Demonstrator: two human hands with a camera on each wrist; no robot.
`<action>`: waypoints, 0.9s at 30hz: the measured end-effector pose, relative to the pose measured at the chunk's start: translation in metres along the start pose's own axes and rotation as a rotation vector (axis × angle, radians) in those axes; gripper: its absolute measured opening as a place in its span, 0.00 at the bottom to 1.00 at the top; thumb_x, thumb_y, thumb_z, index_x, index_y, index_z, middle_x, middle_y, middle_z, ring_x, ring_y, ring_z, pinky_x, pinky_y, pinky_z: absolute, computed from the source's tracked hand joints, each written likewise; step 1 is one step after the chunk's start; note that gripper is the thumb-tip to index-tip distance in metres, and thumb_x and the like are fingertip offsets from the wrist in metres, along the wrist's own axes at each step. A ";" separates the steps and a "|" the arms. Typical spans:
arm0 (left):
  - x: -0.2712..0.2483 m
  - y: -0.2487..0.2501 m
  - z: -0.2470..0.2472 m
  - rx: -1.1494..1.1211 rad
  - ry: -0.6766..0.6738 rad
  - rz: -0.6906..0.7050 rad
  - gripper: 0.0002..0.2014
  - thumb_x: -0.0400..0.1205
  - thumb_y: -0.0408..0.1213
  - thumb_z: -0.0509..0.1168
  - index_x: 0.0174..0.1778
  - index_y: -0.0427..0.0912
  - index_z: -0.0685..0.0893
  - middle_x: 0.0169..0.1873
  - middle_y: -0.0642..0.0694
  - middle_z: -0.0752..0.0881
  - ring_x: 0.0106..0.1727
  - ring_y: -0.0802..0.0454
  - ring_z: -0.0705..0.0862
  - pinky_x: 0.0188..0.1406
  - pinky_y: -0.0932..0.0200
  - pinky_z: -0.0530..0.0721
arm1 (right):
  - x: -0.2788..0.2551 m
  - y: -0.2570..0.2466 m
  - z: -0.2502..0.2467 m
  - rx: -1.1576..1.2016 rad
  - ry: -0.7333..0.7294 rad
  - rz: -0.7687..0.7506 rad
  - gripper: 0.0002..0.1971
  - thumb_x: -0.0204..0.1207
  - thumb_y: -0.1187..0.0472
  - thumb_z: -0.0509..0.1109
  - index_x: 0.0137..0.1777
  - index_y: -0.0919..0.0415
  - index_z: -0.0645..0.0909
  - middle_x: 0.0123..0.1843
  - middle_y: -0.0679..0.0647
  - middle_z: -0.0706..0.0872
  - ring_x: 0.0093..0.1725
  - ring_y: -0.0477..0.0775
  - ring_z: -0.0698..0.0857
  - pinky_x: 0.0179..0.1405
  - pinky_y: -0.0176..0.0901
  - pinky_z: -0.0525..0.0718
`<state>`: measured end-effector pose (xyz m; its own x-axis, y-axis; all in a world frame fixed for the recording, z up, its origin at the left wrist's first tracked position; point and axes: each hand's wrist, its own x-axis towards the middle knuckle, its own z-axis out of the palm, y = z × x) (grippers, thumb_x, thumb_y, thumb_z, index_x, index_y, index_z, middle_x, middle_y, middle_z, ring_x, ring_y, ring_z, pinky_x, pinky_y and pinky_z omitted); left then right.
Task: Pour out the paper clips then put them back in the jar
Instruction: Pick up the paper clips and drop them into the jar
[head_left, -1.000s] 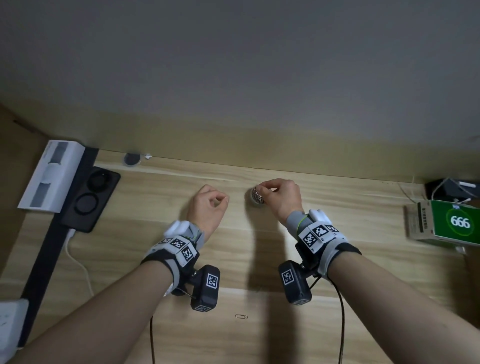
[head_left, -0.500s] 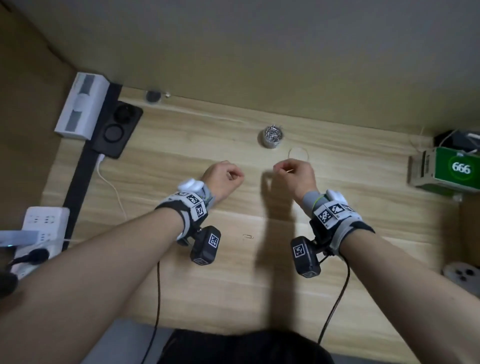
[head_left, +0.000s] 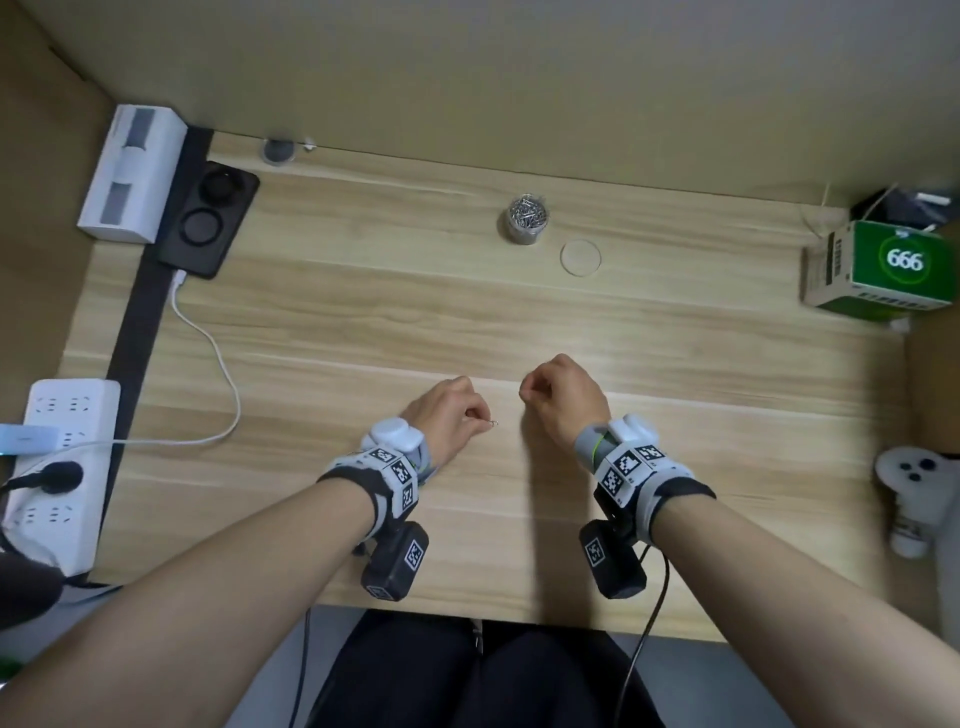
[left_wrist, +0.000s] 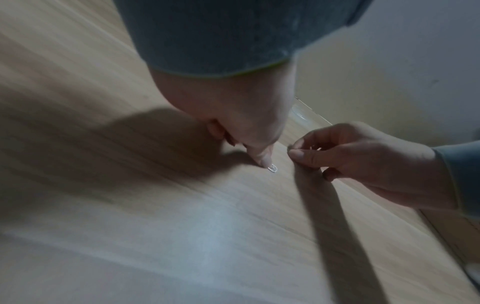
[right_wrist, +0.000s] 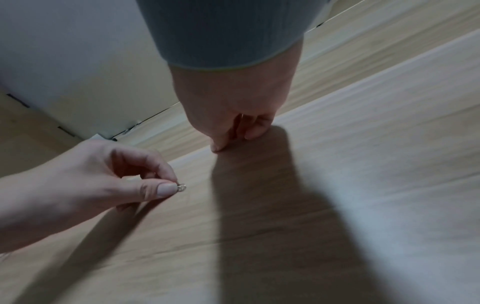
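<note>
On wooden desk (head_left: 363, 322) against wall: left hand (head_left: 447, 415) pinches paper clip (head_left: 494, 423); right hand (head_left: 563, 397) curled, seemingly empty.

Green box (head_left: 883, 270) at the right edge of the desk (head_left: 415, 322): white "666" inside a white ring on its green face. Side panel of the same box carries dark print, too small to read. Wrist bands show black-and-white square marker codes, no letters or numbers legible.
</note>
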<state>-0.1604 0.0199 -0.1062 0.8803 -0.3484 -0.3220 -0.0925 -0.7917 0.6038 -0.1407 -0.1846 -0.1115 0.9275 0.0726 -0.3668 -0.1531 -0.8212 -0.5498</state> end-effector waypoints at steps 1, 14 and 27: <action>0.001 0.002 0.000 0.012 -0.006 -0.004 0.04 0.77 0.47 0.72 0.42 0.52 0.87 0.44 0.56 0.80 0.50 0.57 0.77 0.38 0.58 0.70 | -0.001 0.002 0.000 -0.011 0.012 0.001 0.02 0.75 0.57 0.73 0.43 0.49 0.85 0.49 0.45 0.80 0.50 0.52 0.83 0.46 0.49 0.82; 0.037 0.004 -0.019 -0.158 0.052 -0.180 0.05 0.84 0.43 0.61 0.43 0.55 0.73 0.34 0.57 0.85 0.34 0.50 0.83 0.39 0.48 0.85 | 0.015 0.003 -0.015 0.173 0.077 0.095 0.07 0.77 0.50 0.73 0.43 0.51 0.81 0.45 0.44 0.86 0.46 0.51 0.84 0.47 0.46 0.80; 0.212 0.040 -0.126 -0.352 0.276 -0.153 0.06 0.76 0.34 0.71 0.37 0.49 0.82 0.27 0.53 0.86 0.31 0.48 0.86 0.36 0.48 0.87 | 0.180 -0.047 -0.101 0.572 0.233 0.125 0.07 0.75 0.57 0.76 0.36 0.48 0.85 0.32 0.48 0.88 0.32 0.52 0.83 0.46 0.62 0.88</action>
<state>0.0811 -0.0228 -0.0583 0.9667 -0.0569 -0.2494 0.1693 -0.5885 0.7906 0.0684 -0.1899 -0.0755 0.9309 -0.1822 -0.3167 -0.3637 -0.3781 -0.8513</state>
